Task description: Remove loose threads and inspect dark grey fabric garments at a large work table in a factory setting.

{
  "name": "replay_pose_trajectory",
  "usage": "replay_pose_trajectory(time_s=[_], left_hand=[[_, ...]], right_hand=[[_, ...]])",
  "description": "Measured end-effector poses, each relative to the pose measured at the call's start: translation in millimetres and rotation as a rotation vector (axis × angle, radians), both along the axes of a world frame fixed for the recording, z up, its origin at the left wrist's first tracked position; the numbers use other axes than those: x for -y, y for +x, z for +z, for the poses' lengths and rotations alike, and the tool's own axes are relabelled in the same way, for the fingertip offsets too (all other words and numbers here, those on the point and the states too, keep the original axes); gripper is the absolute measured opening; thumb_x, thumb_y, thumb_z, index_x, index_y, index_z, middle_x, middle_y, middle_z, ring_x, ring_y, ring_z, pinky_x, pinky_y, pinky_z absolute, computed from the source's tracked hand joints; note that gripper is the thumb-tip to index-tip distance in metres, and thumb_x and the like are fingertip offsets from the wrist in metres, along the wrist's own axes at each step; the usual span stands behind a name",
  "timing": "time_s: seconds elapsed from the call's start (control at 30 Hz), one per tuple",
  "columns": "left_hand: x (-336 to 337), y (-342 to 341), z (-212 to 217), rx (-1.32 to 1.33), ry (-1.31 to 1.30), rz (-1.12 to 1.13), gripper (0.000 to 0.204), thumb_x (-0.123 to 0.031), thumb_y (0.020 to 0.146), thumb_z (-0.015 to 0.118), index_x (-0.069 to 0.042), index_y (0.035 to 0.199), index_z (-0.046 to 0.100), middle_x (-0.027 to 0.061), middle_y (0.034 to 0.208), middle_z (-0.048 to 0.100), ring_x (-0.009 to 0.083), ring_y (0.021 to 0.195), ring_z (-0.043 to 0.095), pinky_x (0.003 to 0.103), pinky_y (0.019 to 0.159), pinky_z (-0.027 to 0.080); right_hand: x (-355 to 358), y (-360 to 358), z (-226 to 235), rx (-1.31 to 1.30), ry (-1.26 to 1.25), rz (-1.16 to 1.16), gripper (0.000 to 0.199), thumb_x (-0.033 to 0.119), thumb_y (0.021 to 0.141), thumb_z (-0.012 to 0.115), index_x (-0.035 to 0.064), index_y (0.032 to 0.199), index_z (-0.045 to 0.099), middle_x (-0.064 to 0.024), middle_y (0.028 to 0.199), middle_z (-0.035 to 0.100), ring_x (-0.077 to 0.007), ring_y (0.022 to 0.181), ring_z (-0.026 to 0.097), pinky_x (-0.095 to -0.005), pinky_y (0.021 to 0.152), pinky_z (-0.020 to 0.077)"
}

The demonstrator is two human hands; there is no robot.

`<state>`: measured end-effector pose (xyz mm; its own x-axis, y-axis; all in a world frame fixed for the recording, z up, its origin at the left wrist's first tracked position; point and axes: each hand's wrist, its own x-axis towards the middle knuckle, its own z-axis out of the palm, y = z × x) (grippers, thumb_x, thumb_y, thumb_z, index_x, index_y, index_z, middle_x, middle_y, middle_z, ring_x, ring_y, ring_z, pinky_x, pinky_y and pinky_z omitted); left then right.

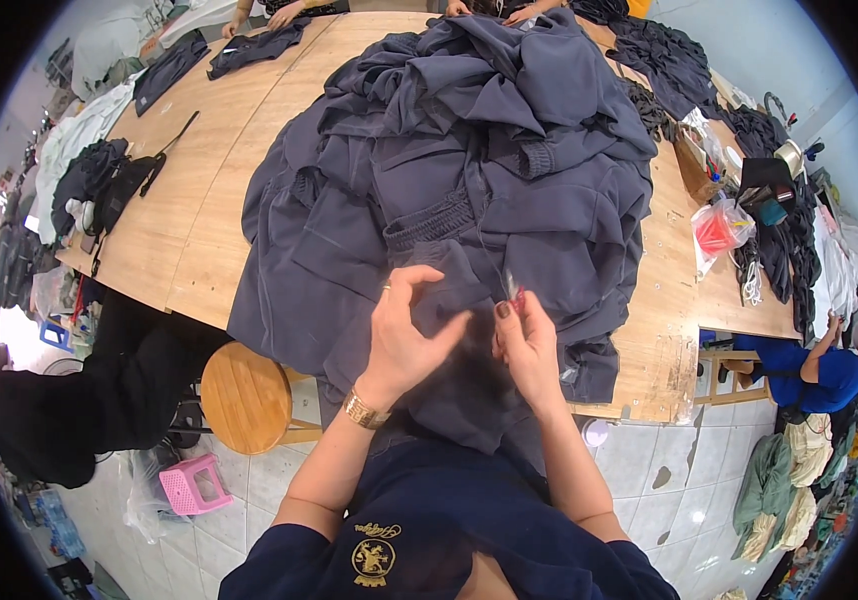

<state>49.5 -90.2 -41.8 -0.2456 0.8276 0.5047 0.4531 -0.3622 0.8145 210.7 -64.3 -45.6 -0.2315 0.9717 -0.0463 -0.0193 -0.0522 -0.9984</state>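
Note:
A large heap of dark grey garments (569, 230) with gathered elastic waistbands and cuffs covers the middle of the table in front of me. My left hand (404, 335) is over its near side, thumb and fingers curved but apart, with no cloth visibly gripped. Close by on the right, my right hand (529, 350) is closed around small thread snips (517, 299) with a red handle and a pale, blurred tip pointing away from me. Some dark cloth hangs over the near edge toward my lap, partly smeared by motion.
The wooden table (219, 190) has dark garments at its far left and right. A clear bag with something red (721, 228) lies on the right. A round wooden stool (246, 398) and a pink plastic stool (195, 487) stand at left. Other people are around the table.

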Motion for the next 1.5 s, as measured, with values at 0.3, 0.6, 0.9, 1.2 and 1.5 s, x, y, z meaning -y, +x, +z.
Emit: replay_pose_trajectory(time_s=[0.3,0.6,0.9,1.2,1.5], left_hand=[[-1,-9,3,0.974,-0.291,-0.476,0.060,0.003,0.089,0.053,-0.009,0.142,0.027,-0.0002,0.115,0.049,0.0028,0.090,0.047,0.019,0.077,0.042],[-29,-58,48,0.482,-0.331,-0.277,0.049,-0.004,0.090,0.059,-0.005,0.134,0.037,0.0004,0.093,0.055,0.0017,0.077,0.050,0.017,0.068,0.042],[-43,-29,83,0.532,-0.261,-0.620,0.053,-0.010,0.090,0.063,-0.008,0.134,0.034,-0.0074,0.077,0.044,0.0004,0.066,0.035,0.019,0.056,0.032],[-7,-42,8,-0.565,-0.438,-0.643,0.024,-0.022,0.078,0.069,-0.004,0.093,0.064,0.0107,0.094,0.058,0.0243,0.101,0.051,0.035,0.093,0.038],[41,-91,123,-0.761,-0.132,0.207,0.031,0.001,0.062,0.068,-0.006,0.091,0.058,0.0118,0.089,0.053,0.0305,0.091,0.054,0.040,0.080,0.045]], right_hand=[[1,-14,12,0.122,0.089,0.050,0.036,0.012,0.076,0.076,0.0051,0.091,0.045,0.0024,0.075,0.048,-0.0047,0.068,0.046,-0.0193,0.061,0.0388],[-24,7,22,-0.153,0.145,0.021,0.023,-0.007,0.085,0.058,0.0053,0.084,0.038,-0.0030,0.082,0.056,-0.0046,0.071,0.049,-0.0177,0.065,0.0406],[-22,-13,32,-0.114,0.324,0.007,0.030,-0.001,0.079,0.068,0.0069,0.087,0.040,-0.0036,0.093,0.054,-0.0079,0.081,0.049,-0.0219,0.073,0.0415],[-9,31,91,-0.516,0.479,-0.017,0.040,-0.004,0.072,0.064,0.0104,0.089,0.031,-0.0100,0.082,0.054,-0.0128,0.075,0.050,-0.0238,0.072,0.0391],[-13,44,108,-0.745,0.442,-0.099,0.038,0.000,0.072,0.064,0.0122,0.091,0.034,-0.0022,0.077,0.040,-0.0138,0.073,0.040,-0.0274,0.072,0.0379]])
